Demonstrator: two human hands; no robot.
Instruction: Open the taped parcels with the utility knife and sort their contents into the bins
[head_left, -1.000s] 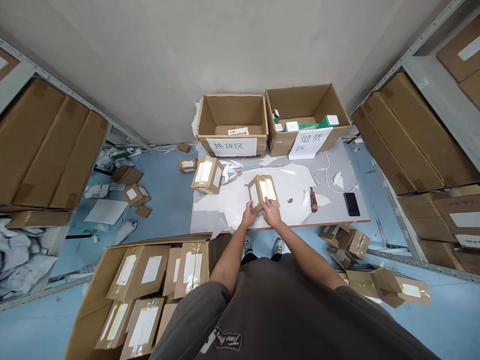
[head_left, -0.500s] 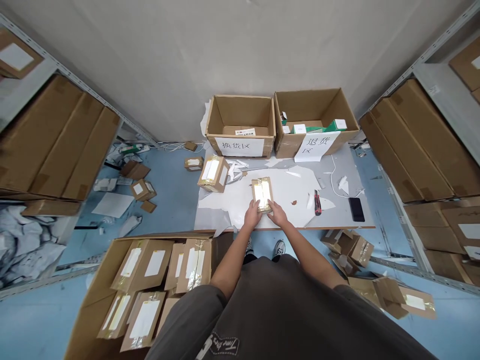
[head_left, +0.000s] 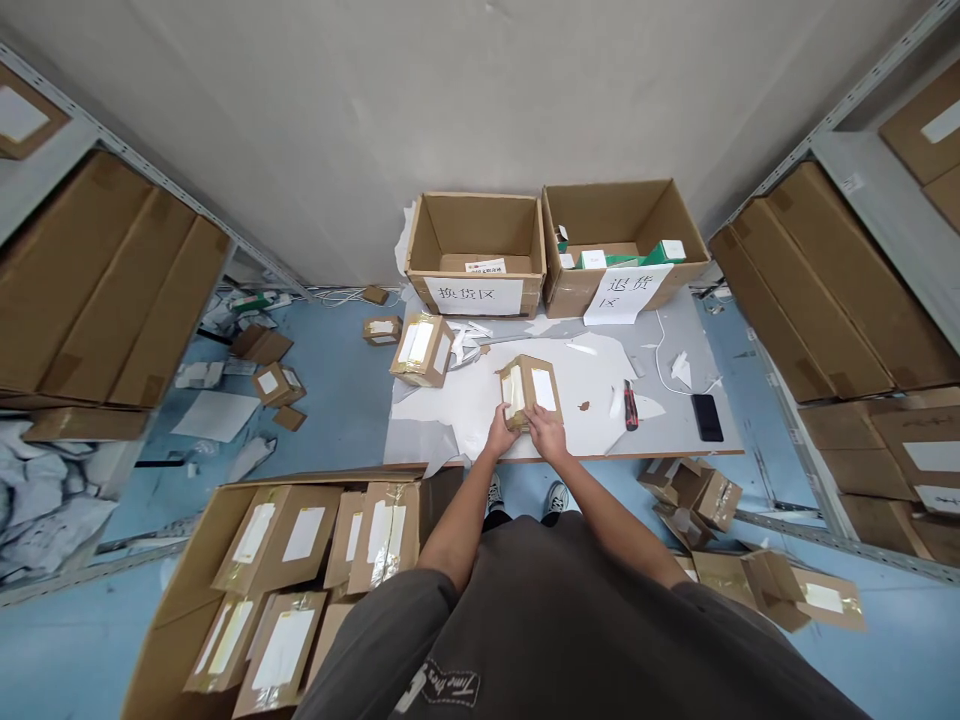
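Between my two hands is a small brown cardboard box [head_left: 531, 372] with white labels on two sides and clear tape, turned so that an edge faces me. My left hand [head_left: 501, 434] grips its lower left side. My right hand [head_left: 547, 432] is closed on its lower right side, thumb on the front. Under it the table [head_left: 480, 430] is covered with white paper. To the right lies a red and black utility knife [head_left: 630, 405], and a taped, labelled box [head_left: 422, 350] stands at the table's left end.
Two open cartons with handwritten signs, a left one [head_left: 480, 225] and a right one [head_left: 611, 215] with green and white boxes inside, stand along the wall. A phone [head_left: 706, 417] lies at the right. A big carton [head_left: 169, 610] of parcels is at my lower left. Shelves flank both sides.
Both hands have turned the box: its single label faced me half a second ago, and now two labelled sides show at an angle. The view shifted slightly.
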